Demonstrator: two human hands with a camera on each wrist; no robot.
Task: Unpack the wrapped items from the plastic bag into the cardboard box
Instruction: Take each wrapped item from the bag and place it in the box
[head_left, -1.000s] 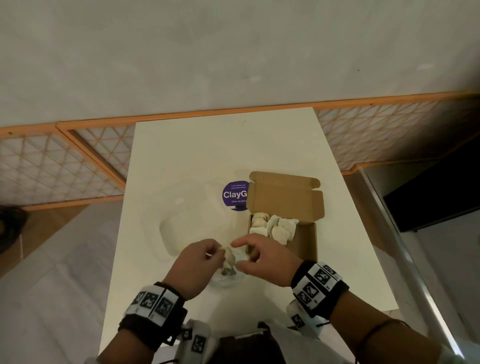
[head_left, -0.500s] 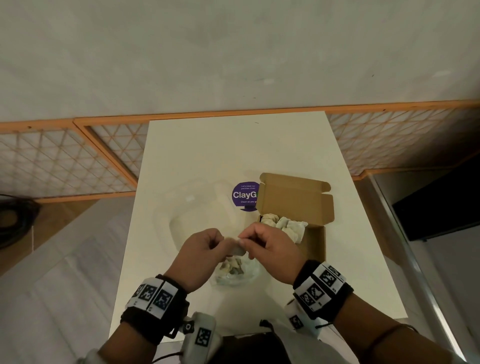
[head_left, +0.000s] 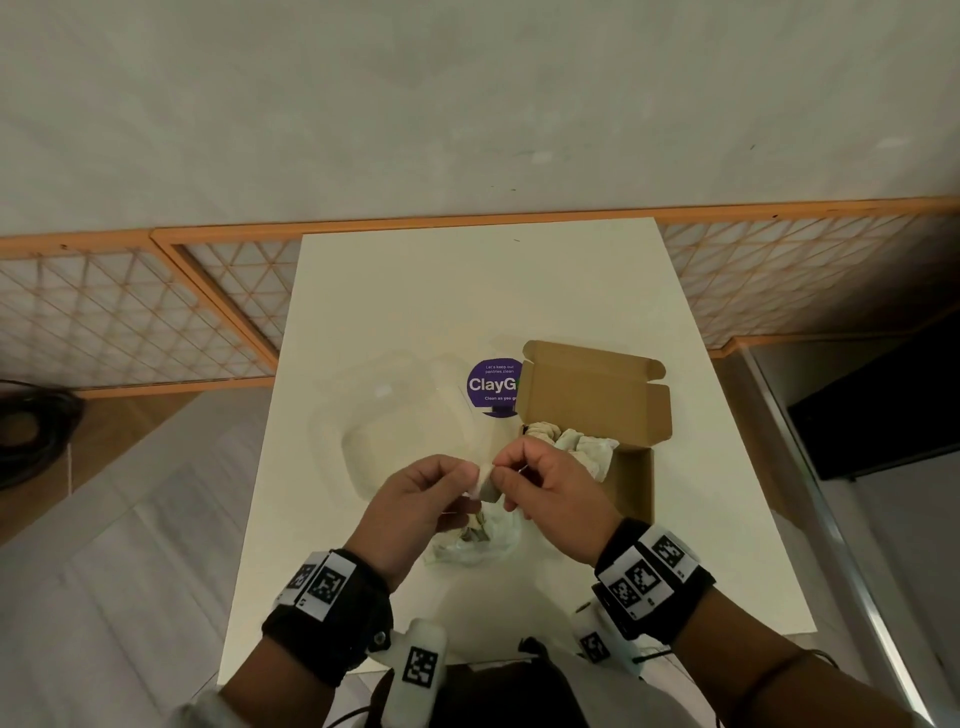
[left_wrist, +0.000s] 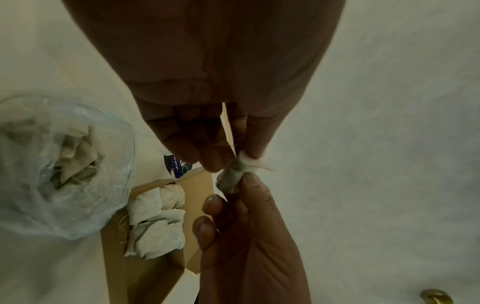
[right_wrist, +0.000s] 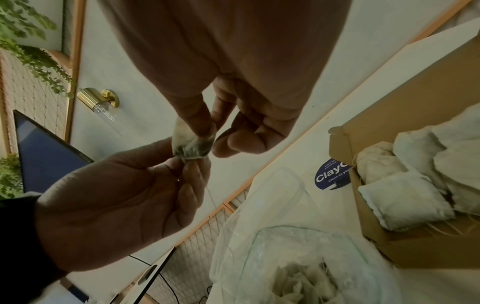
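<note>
A small pale wrapped item (head_left: 485, 483) is pinched between both hands above the table. My left hand (head_left: 467, 475) holds its left end and my right hand (head_left: 501, 470) its right end. In the left wrist view the wrapped item (left_wrist: 232, 174) has a twisted white tip at my left fingertips. A thin string hangs from the item (right_wrist: 193, 144) in the right wrist view. Under the hands lies the clear plastic bag (head_left: 480, 548) with several more wrapped items inside. The open cardboard box (head_left: 636, 486) stands to the right, holding several wrapped items (head_left: 582, 447).
A purple round sticker (head_left: 491, 387) lies behind the hands, partly hidden by the box lid (head_left: 592, 397). A flat clear plastic sheet (head_left: 395, 421) spreads over the table's left middle. The white table (head_left: 467, 291) is narrow, with floor on both sides.
Both hands have lifted the wrapped item from just over the plastic bag to higher above it. The item is now pinched at both ends.
</note>
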